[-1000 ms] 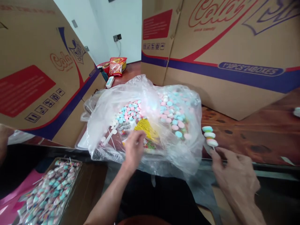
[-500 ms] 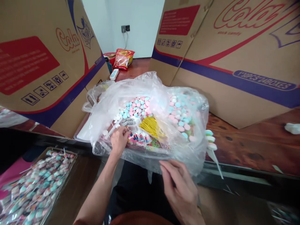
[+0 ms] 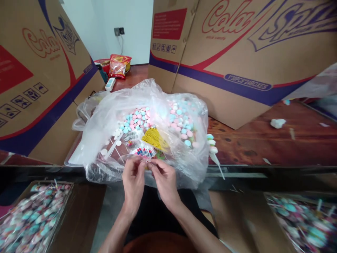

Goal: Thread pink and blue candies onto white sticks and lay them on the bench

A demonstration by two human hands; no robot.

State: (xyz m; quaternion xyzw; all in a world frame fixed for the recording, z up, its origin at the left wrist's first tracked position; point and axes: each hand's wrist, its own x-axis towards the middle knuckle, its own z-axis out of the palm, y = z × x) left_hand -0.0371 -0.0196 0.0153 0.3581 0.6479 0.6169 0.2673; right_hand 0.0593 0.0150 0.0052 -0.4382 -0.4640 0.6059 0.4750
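Note:
My left hand [image 3: 134,181] and my right hand [image 3: 166,181] meet at the front edge of a clear plastic bag [image 3: 98,123] spread over the table. Thumbs and fingers of both are pinched together around something too small and blurred to name. Just beyond the fingertips lie small printed wrappers or labels [image 3: 144,151] and a bundle of yellow twist ties [image 3: 152,138]. White sticks [image 3: 115,147] rest to the left. Pink, blue and white candies [image 3: 135,118] are heaped behind, and more candies [image 3: 181,121] show through the plastic at right.
Tall cardboard boxes stand left [image 3: 58,116] and right [image 3: 205,91]. A stacked candy stick [image 3: 212,144] pokes over the table edge. Low boxes of wrapped candy sit at left [image 3: 34,214] and right [image 3: 302,221]. Behind are a red snack packet [image 3: 119,66] and a wall socket [image 3: 119,31].
My left hand has drawn back from the wrappers toward the table's front edge. My right hand has moved up to meet it, and both now pinch together. The view has turned right.

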